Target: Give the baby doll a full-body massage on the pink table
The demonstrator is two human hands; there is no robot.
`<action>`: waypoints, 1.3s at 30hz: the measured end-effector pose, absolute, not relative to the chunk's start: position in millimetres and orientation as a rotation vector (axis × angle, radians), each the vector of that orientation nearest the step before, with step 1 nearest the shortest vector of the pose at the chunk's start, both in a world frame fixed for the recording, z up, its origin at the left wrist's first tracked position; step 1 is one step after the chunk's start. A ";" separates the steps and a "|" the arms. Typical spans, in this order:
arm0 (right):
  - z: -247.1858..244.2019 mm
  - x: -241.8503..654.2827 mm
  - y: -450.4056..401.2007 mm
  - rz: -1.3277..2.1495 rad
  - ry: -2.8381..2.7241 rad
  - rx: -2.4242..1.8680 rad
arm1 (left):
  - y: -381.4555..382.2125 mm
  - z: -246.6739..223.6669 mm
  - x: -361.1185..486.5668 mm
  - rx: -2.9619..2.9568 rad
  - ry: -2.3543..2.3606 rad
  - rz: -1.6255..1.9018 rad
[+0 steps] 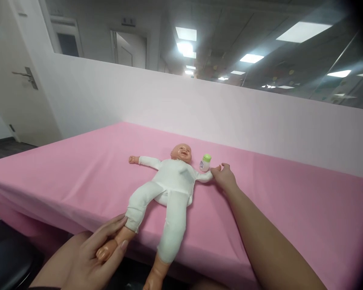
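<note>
A baby doll (pixel 177 179) in a white cloth suit lies on its back, arms spread, on the pink-covered table. Its lower legs hang over the near edge. My left hand (pixel 93 253) is wrapped around the doll's bare ankle and foot (pixel 109 249) on the left side. At the doll's outstretched arm on the right, my right hand (pixel 225 177) grips around its small hand, which is partly hidden. Just beyond that arm stands a small bottle (pixel 205 163) with a green cap, close to the doll's head and apart from my fingers.
The pink cloth (pixel 87 173) covers the table and drapes over its near edge. A white wall (pixel 199 108) with a window above borders the far side. There is a door (pixel 21 76) at the left and a black seat (pixel 9 257) at lower left.
</note>
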State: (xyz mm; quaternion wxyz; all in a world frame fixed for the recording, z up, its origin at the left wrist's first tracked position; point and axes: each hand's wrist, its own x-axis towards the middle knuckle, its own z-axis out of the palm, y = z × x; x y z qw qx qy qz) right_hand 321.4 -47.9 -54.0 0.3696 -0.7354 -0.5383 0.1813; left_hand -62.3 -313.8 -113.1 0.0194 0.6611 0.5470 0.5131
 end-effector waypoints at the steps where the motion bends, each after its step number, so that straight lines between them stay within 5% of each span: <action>1: -55.2 321.4 -47.2 0.498 -1.416 -1.932 | -314.1 -113.5 -62.1 2.075 1.706 1.603; 7: -57.9 321.7 -46.4 0.464 -1.441 -1.940 | -306.5 -104.2 -55.9 2.195 1.676 1.552; 21: -46.0 240.7 -94.0 -0.074 -2.230 -0.939 | -226.5 -35.7 -17.2 2.134 1.635 1.584; 27: -53.8 237.3 -90.8 -0.226 -2.333 -0.848 | -187.9 -37.9 -3.0 2.136 1.691 1.391; 39: -43.0 278.9 -76.8 0.292 -1.819 -1.187 | -238.2 -71.5 -22.9 2.259 1.616 1.658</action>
